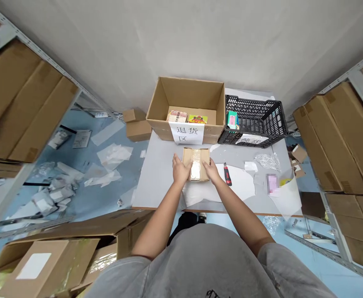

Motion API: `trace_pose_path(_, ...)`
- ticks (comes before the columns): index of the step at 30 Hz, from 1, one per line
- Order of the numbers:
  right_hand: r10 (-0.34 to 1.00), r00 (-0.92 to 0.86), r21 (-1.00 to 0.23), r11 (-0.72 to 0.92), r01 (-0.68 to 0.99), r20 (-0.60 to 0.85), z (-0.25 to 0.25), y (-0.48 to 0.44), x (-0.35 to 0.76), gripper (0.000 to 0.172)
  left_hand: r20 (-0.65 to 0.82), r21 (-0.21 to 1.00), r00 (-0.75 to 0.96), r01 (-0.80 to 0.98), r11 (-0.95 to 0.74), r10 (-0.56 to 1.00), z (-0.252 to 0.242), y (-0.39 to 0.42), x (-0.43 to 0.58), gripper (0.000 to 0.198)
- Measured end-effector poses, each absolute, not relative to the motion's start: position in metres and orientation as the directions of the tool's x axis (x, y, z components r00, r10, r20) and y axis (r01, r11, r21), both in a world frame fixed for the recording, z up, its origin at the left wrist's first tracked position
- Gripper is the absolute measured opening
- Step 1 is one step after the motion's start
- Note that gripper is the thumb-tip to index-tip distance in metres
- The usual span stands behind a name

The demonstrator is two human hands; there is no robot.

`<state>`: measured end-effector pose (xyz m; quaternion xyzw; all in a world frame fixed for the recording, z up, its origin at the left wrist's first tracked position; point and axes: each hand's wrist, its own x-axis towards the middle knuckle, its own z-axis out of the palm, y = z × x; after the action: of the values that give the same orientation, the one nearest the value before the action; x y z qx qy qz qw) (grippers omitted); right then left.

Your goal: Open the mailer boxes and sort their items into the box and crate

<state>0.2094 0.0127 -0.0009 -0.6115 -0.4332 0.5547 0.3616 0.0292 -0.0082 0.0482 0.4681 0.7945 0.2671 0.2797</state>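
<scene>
Hiding taped carton edges (195, 156), left hand (180, 170) and right hand (211, 171) rest.

Bright, even light, soft shadows by the parcel (195, 164); wide-angle distortion bends the edge shelves (44, 59); one label (272, 184) pixelated.

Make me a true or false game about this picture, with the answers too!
1. The left hand and right hand both touch the small taped cardboard box. True.
2. The right hand holds the red-and-black utility knife. False: it lies on the table, apart from the hand.
3. The open cardboard box has a white paper sign on its front. True.
4. The black plastic crate stands to the left of the open cardboard box. False: it stands to the right.
</scene>
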Motion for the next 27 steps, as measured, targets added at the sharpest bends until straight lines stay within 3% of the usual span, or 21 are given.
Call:
trace_pose_path(2, 0.936, 0.061, -0.913, -0.351, 0.207, -0.346, -0.003, 0.015, 0.204, 0.071, -0.378, 0.665, -0.36, 0.535, 0.521, 0.853, 0.044, 0.004, 0.023, 0.071)
trace_pose_path(4, 0.944, 0.096, -0.905, -0.33, 0.267, -0.315, -0.003, 0.016, 0.202, 0.067, -0.459, 0.649, -0.308, 0.525, 0.551, 0.833, 0.041, 0.009, 0.022, 0.067)
trace_pose_path(17, 0.954, 0.078, -0.89, -0.298, 0.344, -0.289, 0.004, 0.012, 0.206, 0.066, -0.409, 0.7, -0.328, 0.486, 0.524, 0.851, 0.034, 0.006, 0.028, 0.068)
trace_pose_path(22, 0.979, -0.026, -0.954, -0.192, 0.231, -0.203, 0.012, 0.001, 0.216, 0.076, -0.3, 0.848, -0.309, 0.346, 0.4, 0.903, 0.032, -0.013, 0.025, 0.067)
trace_pose_path(25, 0.994, -0.075, -0.99, -0.073, 0.122, -0.083, 0.018, -0.001, 0.229, 0.085, -0.197, 0.945, -0.305, 0.193, 0.264, 0.932, 0.028, -0.024, 0.022, 0.078)
trace_pose_path(27, 0.994, -0.09, -0.997, -0.059, 0.05, -0.063, 0.018, 0.001, 0.238, 0.085, -0.219, 0.968, -0.292, 0.055, 0.245, 0.931, 0.023, -0.025, 0.021, 0.087)
